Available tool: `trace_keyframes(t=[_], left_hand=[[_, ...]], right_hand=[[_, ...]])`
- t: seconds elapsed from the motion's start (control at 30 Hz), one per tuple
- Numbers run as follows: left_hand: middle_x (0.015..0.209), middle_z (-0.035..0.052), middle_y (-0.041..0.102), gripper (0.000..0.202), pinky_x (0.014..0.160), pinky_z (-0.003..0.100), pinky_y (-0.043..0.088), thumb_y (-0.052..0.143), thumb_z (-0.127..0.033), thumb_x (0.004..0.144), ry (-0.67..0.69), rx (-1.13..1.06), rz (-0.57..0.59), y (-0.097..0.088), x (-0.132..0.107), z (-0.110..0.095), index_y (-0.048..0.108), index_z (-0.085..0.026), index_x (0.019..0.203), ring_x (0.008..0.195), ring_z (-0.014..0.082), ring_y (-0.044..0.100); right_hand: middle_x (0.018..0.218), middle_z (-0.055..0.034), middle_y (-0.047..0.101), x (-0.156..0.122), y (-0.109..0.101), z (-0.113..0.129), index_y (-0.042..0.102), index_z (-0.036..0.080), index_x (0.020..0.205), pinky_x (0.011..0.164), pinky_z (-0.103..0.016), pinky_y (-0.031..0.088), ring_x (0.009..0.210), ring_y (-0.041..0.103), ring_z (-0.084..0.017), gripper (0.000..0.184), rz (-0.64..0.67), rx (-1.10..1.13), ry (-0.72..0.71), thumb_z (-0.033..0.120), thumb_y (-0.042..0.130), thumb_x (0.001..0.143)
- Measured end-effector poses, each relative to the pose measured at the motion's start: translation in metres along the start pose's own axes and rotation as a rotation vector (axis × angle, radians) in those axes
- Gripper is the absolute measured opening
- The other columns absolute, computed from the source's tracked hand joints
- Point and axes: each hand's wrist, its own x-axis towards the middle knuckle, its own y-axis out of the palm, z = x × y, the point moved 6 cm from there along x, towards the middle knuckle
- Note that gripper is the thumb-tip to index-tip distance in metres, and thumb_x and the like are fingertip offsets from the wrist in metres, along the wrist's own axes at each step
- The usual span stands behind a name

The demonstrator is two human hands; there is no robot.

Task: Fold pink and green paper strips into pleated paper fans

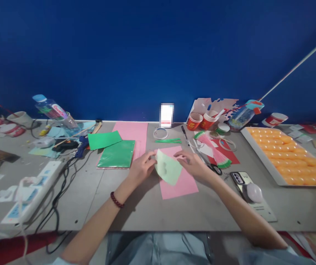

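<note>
Between my two hands a pale green sheet of paper (169, 168) is held up, slightly curved, above a pink sheet of paper (178, 189) lying on the grey table. My left hand (143, 166) pinches its left edge with thumb and fingertips; a dark red bead bracelet circles that wrist. At its upper right edge, my right hand (192, 164) has thumb and fingers closed on the paper. Behind the sheets lie thin green paper strips (168, 141) and a ring of white tape (160, 133). Black-handled scissors (214, 169) rest by my right hand, partly hidden.
Left stand a pack of green paper (118, 154), a power strip (33, 195) with cables and a tilted bottle (55, 111). Right are red paper cups (195, 120), a pink-and-green paper fan (213, 150), a phone (242, 184) and a tray of orange balls (290, 158).
</note>
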Motion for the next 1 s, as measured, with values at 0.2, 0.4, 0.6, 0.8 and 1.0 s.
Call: trace_keyframes(t=[0.2,0.4,0.6,0.8,1.0], left_hand=[[0.112,0.0098,0.051,0.018,0.085,0.032,0.046,0.052,-0.02,0.082,-0.203,-0.812,-0.004,0.001,0.032,0.008,0.058,-0.015,0.066,0.094,0.0172,0.057],[0.11,0.0088,0.056,0.024,0.086,0.03,0.043,0.066,-0.033,0.075,-0.368,-1.159,0.047,0.013,0.038,0.011,0.057,-0.014,0.064,0.1,0.02,0.055],[0.1,0.0057,0.064,0.033,0.071,0.025,0.046,0.058,-0.038,0.079,-0.666,-1.373,0.087,0.02,0.023,0.025,0.061,-0.018,0.105,0.083,0.0165,0.06],[0.069,0.0019,0.064,0.033,0.054,0.02,0.043,0.07,-0.039,0.066,-0.791,-1.319,0.116,0.01,0.011,0.05,0.066,-0.013,0.087,0.058,0.0105,0.056],[0.049,-0.0038,0.053,0.03,0.051,0.021,0.045,0.072,-0.04,0.065,-0.778,-1.126,0.048,0.013,0.011,0.049,0.056,-0.015,0.06,0.047,0.0085,0.05]], right_hand=[[0.114,-0.0052,0.062,0.04,0.004,0.032,0.061,0.024,0.109,0.091,-0.036,0.043,0.106,0.056,-0.019,0.03,0.095,0.185,-0.041,0.031,0.055,0.082],[0.077,-0.001,0.063,0.049,0.024,0.031,0.064,0.017,0.078,0.065,-0.026,0.044,0.068,0.055,-0.012,0.016,0.208,0.35,0.009,0.033,0.063,0.075],[0.068,0.0019,0.057,0.045,0.015,0.017,0.061,0.016,0.077,0.056,-0.023,0.038,0.059,0.049,-0.009,0.023,0.096,0.528,0.157,0.038,0.064,0.074],[0.064,0.0047,0.052,0.038,-0.008,-0.015,0.058,0.018,0.08,0.051,-0.021,0.033,0.054,0.044,-0.008,0.031,-0.15,0.64,0.31,0.044,0.068,0.068],[0.064,0.0061,0.047,0.017,-0.016,-0.036,0.054,0.02,0.08,0.048,-0.019,0.031,0.054,0.04,-0.007,0.033,-0.294,0.705,0.41,0.046,0.069,0.067]])
